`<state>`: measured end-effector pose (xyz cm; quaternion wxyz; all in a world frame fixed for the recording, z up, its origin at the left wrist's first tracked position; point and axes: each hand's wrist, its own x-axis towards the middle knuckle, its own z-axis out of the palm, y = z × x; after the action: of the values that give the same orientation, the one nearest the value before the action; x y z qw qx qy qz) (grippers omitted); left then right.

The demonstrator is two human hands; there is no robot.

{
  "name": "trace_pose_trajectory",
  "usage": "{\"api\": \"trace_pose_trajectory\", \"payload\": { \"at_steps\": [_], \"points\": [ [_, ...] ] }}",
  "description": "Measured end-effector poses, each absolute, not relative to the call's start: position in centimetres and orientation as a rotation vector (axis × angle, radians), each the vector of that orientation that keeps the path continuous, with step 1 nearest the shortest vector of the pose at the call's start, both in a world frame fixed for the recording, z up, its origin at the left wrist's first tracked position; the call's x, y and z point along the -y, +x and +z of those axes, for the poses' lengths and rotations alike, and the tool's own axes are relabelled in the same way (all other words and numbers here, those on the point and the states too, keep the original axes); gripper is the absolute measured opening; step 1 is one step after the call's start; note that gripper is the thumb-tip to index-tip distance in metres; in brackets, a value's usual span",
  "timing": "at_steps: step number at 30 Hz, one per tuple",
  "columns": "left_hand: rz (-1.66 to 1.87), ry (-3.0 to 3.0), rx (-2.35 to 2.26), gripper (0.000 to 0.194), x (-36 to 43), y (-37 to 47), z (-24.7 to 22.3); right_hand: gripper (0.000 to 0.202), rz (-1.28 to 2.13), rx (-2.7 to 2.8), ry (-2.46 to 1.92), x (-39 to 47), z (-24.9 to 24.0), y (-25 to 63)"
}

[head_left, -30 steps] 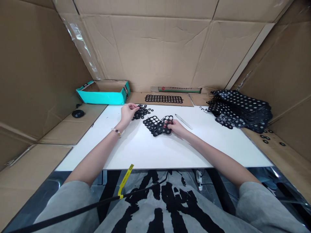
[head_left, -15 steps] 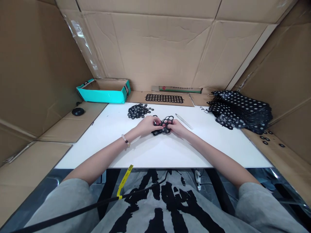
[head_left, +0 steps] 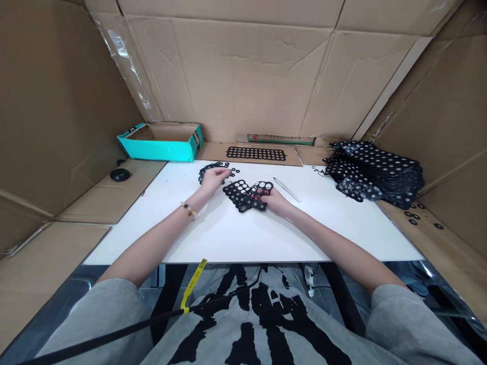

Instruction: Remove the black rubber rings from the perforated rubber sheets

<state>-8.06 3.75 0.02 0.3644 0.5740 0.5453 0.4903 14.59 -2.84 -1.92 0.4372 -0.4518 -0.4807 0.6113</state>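
My right hand (head_left: 277, 202) grips a bent black perforated sheet (head_left: 243, 196) by its right end. Some of the sheet's round holes show white through them, while others look filled with dark rings. Over the pile of small black rings (head_left: 205, 172) is my left hand (head_left: 213, 181), its fingertips pinched together. Whatever lies between those fingertips is too small to make out. The left hand is apart from the sheet and hides part of the pile.
A grey-white pen-like tool (head_left: 287, 189) lies right of the sheet. Stacked dotted black sheets (head_left: 376, 172) fill the right side. At the back are a flat black grid (head_left: 256, 153) and a turquoise box (head_left: 158, 149). A black round object (head_left: 120, 175) sits at left.
My left hand has let go of the sheet and moved left to the ring pile. The sheet's left part has spread open, while my right hand keeps its hold.
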Motion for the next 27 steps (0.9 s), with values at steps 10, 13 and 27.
{"api": "trace_pose_trajectory", "payload": {
  "at_steps": [10, 13, 27],
  "points": [
    [1.202, 2.251, -1.795, 0.016, -5.1, -12.2, 0.8, 0.029, 1.576, 1.264, -1.084, 3.1, -1.6, 14.9],
    [1.134, 2.343, -1.650, 0.022, -3.8, -10.4, 1.6, 0.030, 1.574, 1.264, -1.090, 3.1, -1.5, 14.9],
    [0.758, 1.719, -1.100, 0.039, -1.5, -6.1, 0.8, 0.043, 1.533, 1.306, -0.971, 3.2, -1.0, 15.1]
  ]
}}
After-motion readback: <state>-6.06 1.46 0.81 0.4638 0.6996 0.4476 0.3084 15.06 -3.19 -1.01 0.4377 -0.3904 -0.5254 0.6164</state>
